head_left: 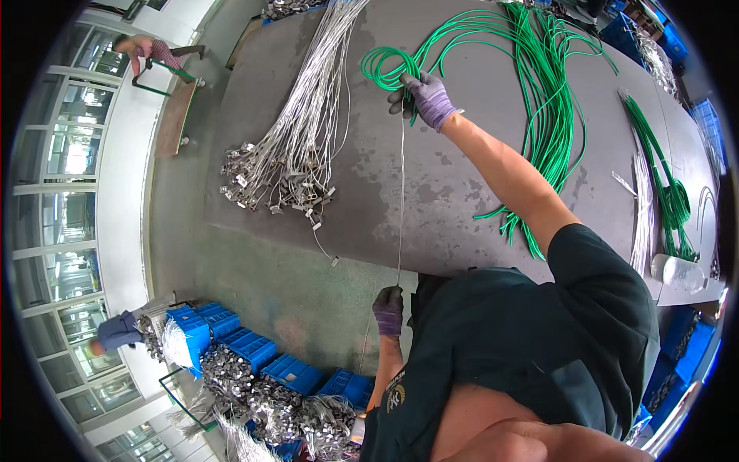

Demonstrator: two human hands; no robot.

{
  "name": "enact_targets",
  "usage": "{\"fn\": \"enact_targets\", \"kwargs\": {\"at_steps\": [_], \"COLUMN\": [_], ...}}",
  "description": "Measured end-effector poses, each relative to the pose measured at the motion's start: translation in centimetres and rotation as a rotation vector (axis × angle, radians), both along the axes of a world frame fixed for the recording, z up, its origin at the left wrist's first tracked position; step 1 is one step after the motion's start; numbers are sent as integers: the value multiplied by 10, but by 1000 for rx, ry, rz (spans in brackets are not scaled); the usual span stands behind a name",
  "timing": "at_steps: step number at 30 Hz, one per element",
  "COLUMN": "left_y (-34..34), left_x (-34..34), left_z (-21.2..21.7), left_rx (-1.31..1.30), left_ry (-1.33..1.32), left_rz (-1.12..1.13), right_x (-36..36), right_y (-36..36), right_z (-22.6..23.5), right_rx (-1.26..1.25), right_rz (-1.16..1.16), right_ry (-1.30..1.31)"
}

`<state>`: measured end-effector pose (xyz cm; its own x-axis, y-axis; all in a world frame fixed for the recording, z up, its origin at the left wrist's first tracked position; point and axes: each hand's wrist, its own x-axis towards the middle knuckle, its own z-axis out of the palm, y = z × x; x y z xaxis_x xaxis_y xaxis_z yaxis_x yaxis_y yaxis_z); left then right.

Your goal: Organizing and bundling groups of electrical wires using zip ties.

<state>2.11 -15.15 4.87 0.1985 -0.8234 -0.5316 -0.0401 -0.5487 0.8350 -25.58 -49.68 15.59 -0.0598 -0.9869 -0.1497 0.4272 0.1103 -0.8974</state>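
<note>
My right hand (422, 98), in a purple-grey glove with dark fingers, is closed round a looped green cable (382, 68) above the table. A thin white wire (402, 177) runs taut from just under that hand to my left hand (388, 308). My left hand, gloved alike, is closed on the wire beside the table's near edge, and a length of it trails below. Right of my right hand lies a big bundle of green cables (543, 100). To its left spreads a bundle of white wires (312, 100) with metal-looking end pieces (269, 181).
The grey table (454, 185) also carries a tied green cable bundle (670, 196) and a clear plastic bottle (677, 273). Blue crates (250, 348) and heaped metal parts (269, 400) stand on the floor. One person pushes a cart (175, 119); another person (119, 331) is at the left.
</note>
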Motion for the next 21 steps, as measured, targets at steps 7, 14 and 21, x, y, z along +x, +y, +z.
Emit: {"fn": "enact_targets", "kwargs": {"at_steps": [7,14,21], "left_y": [5,10,10], "left_x": [5,11,6], "left_z": [-9,-15,-10], "left_rx": [-12,-38,-8], "left_ry": [-5,-13,61], "left_rz": [22,-24,12], "right_x": [-2,1,5], "right_y": [0,4,14], "right_z": [-4,-7,-8], "right_rx": [8,30,-18], "right_rz": [0,-10,1], "right_ry": [-1,42,74]}}
